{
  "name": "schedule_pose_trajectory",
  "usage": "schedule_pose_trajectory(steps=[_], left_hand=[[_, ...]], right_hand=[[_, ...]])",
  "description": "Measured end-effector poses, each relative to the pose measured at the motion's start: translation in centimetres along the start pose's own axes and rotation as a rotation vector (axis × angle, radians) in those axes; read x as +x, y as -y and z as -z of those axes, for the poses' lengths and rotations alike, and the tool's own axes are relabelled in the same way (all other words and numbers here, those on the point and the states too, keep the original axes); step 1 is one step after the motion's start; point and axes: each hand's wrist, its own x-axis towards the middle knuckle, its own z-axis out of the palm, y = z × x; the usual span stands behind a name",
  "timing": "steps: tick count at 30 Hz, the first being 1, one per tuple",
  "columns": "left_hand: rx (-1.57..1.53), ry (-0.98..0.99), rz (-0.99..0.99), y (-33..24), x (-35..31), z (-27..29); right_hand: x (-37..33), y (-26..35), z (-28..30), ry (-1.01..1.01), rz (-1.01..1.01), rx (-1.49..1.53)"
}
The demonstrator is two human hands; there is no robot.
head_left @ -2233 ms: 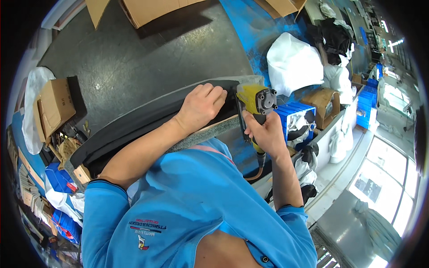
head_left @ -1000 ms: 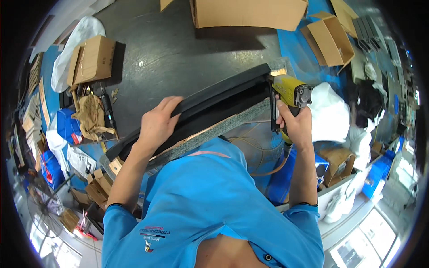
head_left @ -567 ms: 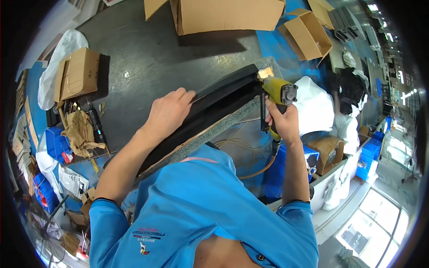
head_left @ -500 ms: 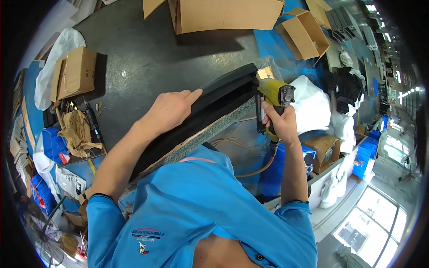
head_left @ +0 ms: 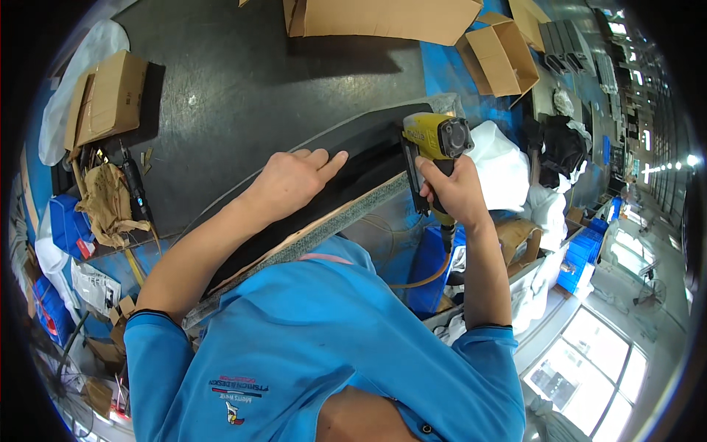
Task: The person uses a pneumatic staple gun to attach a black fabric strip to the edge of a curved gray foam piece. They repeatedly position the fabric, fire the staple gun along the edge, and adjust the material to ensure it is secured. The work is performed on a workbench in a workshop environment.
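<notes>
"Black-lined frame point(head_left: 375, 151), and what a spot it's in; it lies aslant over the near edge of the dark table point(head_left: 221, 88), snug against the blue shirt point(head_left: 294, 317); how are the hands?"

"Left hand point(head_left: 291, 184) is laid over the frame's middle, one finger stretched out, the others half bent; whether it pinches any cloth I can't tell; probably it's there to steady the thing."

"And the right hand point(head_left: 453, 188)?"

"Wrapped round the handle of a yellow nail gun point(head_left: 427, 132), nose down at the frame's right end; a full grip, presumably to keep that bulky head upright; the orange hose point(head_left: 427, 276) hangs clear below."

"Now the look of it: long, dark, softly folded inside; a pale wood strip point(head_left: 294, 239) shows beside speckled grey edging point(head_left: 346, 219); beyond, a big carton point(head_left: 390, 16) at the table's far side!"
</notes>
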Motion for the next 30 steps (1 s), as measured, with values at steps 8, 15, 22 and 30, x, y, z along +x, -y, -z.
schedule_pose_trajectory(steps=[8,15,22,30], left_hand=[[-0.048,-0.094,-0.031,0.3,-0.2,-0.2],[-0.082,-0.137,-0.067,0.3,-0.8,-0.7],[-0.144,-0.113,-0.061,0.2,-3.2,0.8],[-0.112,-0.11,0.252,0.1,-11.8,5.1]], right_hand=[[-2.2,0.2,-3.8,0.041,0.033,0.094],[-4.4,0.8,-7.4,0.107,0.002,0.172],[-5.4,0.7,-9.3,0.139,-0.005,0.113],[-5.4,0.1,-9.4,0.034,0.05,0.385]])
